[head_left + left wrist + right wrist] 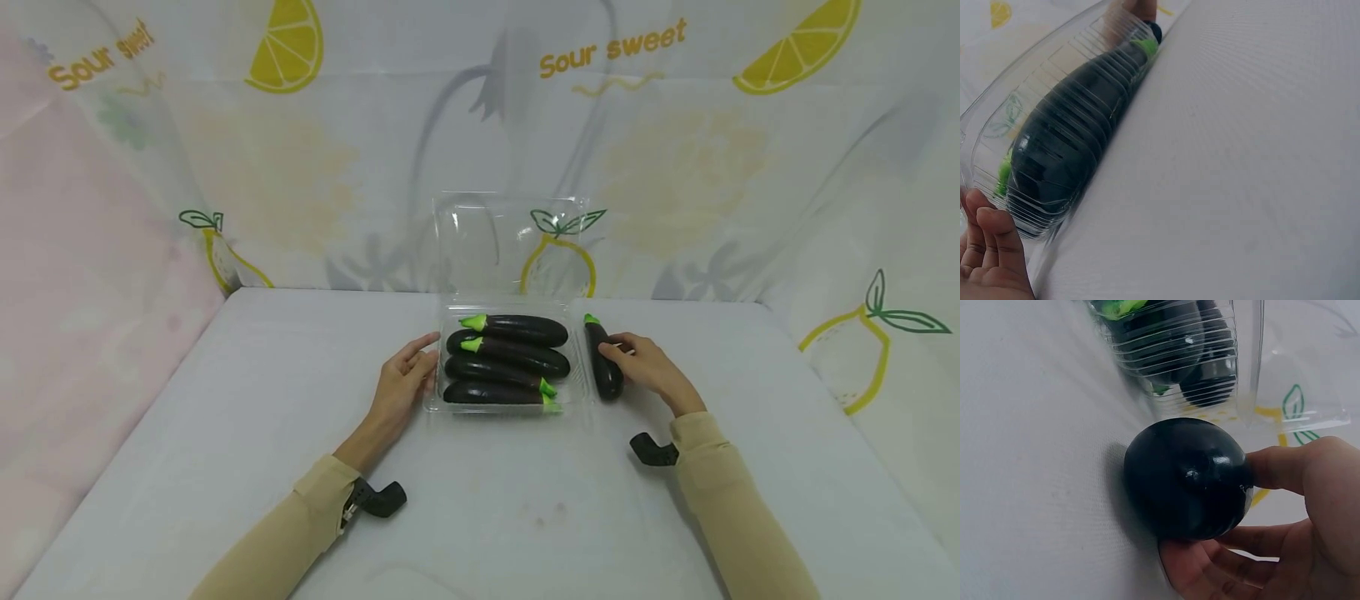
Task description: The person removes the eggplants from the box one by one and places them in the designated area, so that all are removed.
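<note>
My right hand grips a dark, glossy eggplant lying on the table just right of a clear plastic clamshell container. In the right wrist view the rounded end of that eggplant shows between the thumb and fingers. Several eggplants with bright green caps lie crosswise inside the container, one partly covered by others. At the container's left side rests my left hand; its fingertips are right at the container's edge in the left wrist view, around nothing.
The container's transparent lid stands raised behind its base. A white cloth covers the table. Behind it hangs a pale curtain printed with lemons and lettering. Black wrist mounts stick out from both sleeves.
</note>
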The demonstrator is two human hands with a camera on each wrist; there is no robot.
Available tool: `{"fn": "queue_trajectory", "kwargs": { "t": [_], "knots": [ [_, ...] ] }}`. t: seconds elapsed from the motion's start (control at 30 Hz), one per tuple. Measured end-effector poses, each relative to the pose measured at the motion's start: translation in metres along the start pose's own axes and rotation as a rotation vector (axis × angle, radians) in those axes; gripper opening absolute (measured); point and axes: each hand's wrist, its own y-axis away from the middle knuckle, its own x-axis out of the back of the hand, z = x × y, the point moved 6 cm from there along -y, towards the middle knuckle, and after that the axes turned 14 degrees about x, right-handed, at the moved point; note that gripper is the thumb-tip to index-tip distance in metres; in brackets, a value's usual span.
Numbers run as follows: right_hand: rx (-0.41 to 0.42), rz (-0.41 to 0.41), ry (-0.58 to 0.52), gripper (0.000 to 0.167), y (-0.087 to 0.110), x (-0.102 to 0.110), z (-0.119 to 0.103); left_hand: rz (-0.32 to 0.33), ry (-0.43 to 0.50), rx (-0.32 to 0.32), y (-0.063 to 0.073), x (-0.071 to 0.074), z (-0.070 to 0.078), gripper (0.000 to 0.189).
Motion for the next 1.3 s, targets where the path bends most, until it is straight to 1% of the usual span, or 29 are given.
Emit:
{"fn": "queue_trajectory", "kwargs": {
  "t": [0.13, 0.53, 0.73, 0.87, 1.13, 1.3],
  "knots": [
    [-0.003, -0.003, 0.002, 0.067, 0.0011, -0.0002, -0.0007, 0.000, 0.003, 0.002, 0.0001, 0.0000, 0.0001, 0.042],
    [0.026, 0.001, 0.014, 0.068, 0.0012, -0.0007, -0.0031, 0.004, 0.001, 0.007, -0.0004, 0.0002, -0.0011, 0.042],
    [0.015, 0.002, 0.009, 0.069, 0.0020, -0.0003, -0.0032, 0.003, 0.004, 0.007, -0.0005, -0.0003, -0.0005, 0.042],
    [0.015, -0.001, 0.030, 0.072, 0.0025, 0.0004, -0.0027, 0.005, 0.009, 0.006, 0.0002, -0.0004, 0.0004, 0.042],
    [0.032, 0.031, 0.045, 0.068, 0.0035, 0.0040, -0.0037, -0.009, 0.023, 0.005, 0.0000, -0.0008, 0.0005, 0.045],
    [0.056, 0.080, 0.065, 0.066, 0.0044, 0.0067, -0.0044, -0.009, 0.022, 0.006, -0.0004, -0.0004, 0.0002, 0.044]
  ]
}}
